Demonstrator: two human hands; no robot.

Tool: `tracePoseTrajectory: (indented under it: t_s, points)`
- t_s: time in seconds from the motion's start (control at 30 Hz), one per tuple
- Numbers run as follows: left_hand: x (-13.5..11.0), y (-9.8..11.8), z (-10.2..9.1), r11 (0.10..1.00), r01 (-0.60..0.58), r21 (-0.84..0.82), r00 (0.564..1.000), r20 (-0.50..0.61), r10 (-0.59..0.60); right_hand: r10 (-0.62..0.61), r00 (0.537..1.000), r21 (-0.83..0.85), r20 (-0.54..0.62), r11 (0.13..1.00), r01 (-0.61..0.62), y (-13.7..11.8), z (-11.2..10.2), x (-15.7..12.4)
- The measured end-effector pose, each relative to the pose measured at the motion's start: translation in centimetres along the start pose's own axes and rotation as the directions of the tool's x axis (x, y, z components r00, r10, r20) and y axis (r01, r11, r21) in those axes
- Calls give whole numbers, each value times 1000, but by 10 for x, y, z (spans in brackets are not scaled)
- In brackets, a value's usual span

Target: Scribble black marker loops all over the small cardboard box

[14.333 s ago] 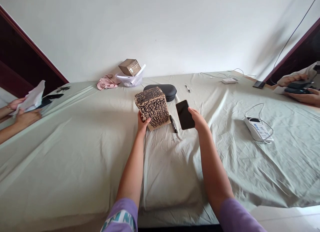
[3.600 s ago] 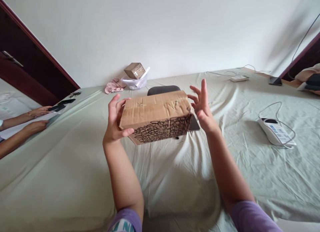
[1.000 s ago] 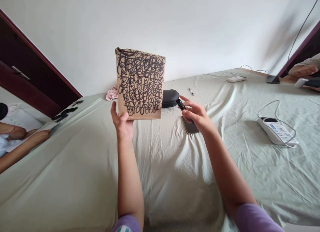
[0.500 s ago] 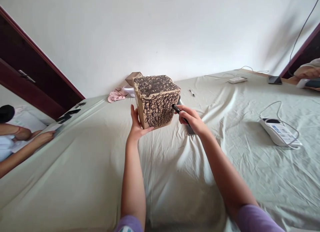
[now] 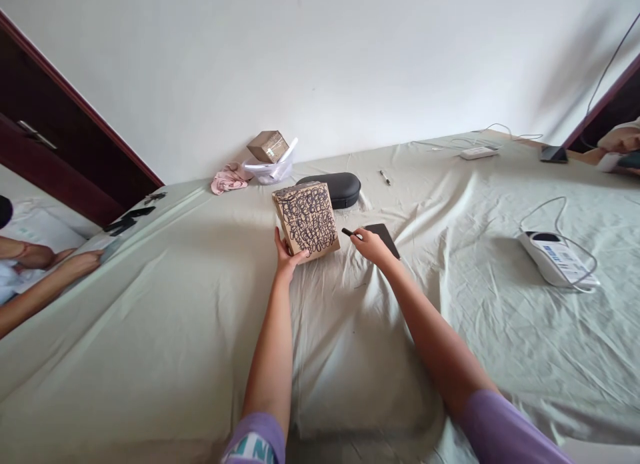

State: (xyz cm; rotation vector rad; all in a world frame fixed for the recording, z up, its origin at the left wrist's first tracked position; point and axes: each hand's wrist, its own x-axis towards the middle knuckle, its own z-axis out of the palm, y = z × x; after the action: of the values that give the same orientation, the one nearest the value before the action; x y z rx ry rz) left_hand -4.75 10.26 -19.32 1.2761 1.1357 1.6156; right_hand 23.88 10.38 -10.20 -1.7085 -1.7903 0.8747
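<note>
A white wall [image 5: 320, 71] rises behind a broad table [image 5: 150, 317] draped in a pale green, wrinkled cloth. A dark red door [image 5: 50, 117] slants across the upper left, and below it another person's arm [image 5: 50, 287] reaches in over the table's left edge.

The scribbled cardboard box [image 5: 307, 223], its front face covered in black loops, is tilted near the middle of the table; whether its underside touches the cloth cannot be told. The person's left hand [image 5: 287, 259] is clamped on its lower left corner, thumb across the front and the other fingers along the side. Close behind the box lies a black hard case [image 5: 345, 187], partly hidden by it. Well apart on the right is a white device [image 5: 560, 261] with a looped cable. Near the wall, a clear plastic tub [image 5: 275, 175] holds a small brown box [image 5: 268, 146] beside a pink cloth [image 5: 229, 178].

The right hand [image 5: 373, 245] partly covers a dark phone [image 5: 384, 235], and its fingers are closed together around a black marker [image 5: 349, 233], whose end is just beside the scribbled box. Smallest is a thin pen [image 5: 385, 177] lying beyond the phone.
</note>
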Motion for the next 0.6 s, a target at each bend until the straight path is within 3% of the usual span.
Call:
tracePoseTrajectory:
  t_s: [0.23, 0.33, 0.4, 0.5, 0.6]
  points:
    - [10, -15, -2, 998, -29, -53, 995, -97, 24, 55, 943, 1, 327, 998, -59, -6, -23, -12]
    - [14, -21, -4, 998, -24, -65, 992, -122, 16, 40, 932, 86, 359, 993, -76, -12, -41, -18]
    - [16, -23, -5, 997, -27, -77, 992, -129, 17, -7, 939, 251, 343, 964, -85, -14, -51, -22]
    - [17, -22, -3, 995, -43, -90, 992, -123, 32, -191, 925, 606, 329, 794, -51, -16, -58, -25]
    - [15, -21, 3, 994, -62, -93, 994, -92, 53, -383, 901, 775, 206, 625, 89, -24, -50, -27]
